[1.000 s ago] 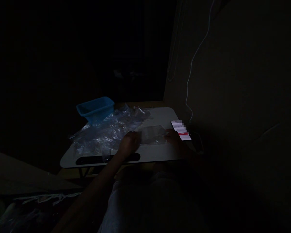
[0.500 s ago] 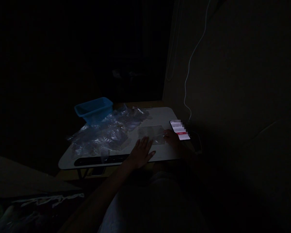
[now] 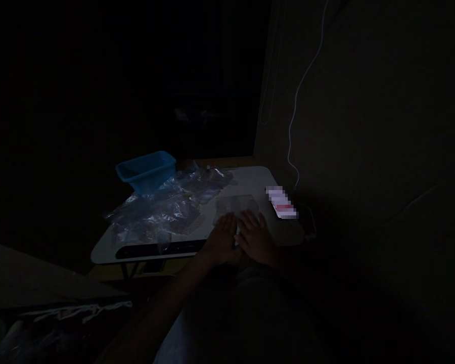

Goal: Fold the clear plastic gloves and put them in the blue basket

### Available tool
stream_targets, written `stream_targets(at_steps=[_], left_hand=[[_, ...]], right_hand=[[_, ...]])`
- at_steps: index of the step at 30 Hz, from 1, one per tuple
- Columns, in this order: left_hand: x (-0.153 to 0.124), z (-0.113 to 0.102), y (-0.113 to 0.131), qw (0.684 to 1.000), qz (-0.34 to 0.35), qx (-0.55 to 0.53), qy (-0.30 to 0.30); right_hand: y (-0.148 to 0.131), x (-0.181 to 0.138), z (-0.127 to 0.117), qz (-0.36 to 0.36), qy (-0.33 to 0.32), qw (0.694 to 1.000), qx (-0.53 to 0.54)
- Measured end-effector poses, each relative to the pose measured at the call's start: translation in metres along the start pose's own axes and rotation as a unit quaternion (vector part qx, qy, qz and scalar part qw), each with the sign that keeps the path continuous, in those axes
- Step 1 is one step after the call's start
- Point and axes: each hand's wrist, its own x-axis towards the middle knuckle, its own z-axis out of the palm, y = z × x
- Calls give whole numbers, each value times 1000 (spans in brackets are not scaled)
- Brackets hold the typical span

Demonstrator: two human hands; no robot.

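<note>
A clear plastic bag (image 3: 237,202) lies flat on the white folding table (image 3: 250,178). My left hand (image 3: 222,237) rests palm down on its near edge, fingers stretched out. Close beside it, my right hand (image 3: 255,237) also lies flat on the bag, its fingers spread a little. The thumbs almost meet between the hands. Left of them is a heap of crumpled clear plastic bags (image 3: 167,212). The room is very dark, so fine detail of the bag cannot be made out.
A blue plastic basin (image 3: 147,169) stands at the table's back left, behind the heap. A phone with a lit screen (image 3: 281,202) lies at the right edge. A white cable (image 3: 296,96) hangs along the wall. A dark slot (image 3: 151,249) runs along the front edge.
My right hand has moved left and nearer to me, from the bag's right edge to beside my left hand, and now lies flat. My left hand has barely shifted.
</note>
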Motion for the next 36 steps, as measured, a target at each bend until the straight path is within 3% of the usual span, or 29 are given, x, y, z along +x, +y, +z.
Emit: stream_targets(at_steps=[10,36], left_hand=[[-12,3,4,1000,-1,3,3],[-39,10,-35,993,-42,92,59]], right_hand=[[1,-9,-2,4,-24,1000,-18],[41,-30,10,27,61,996,-53]])
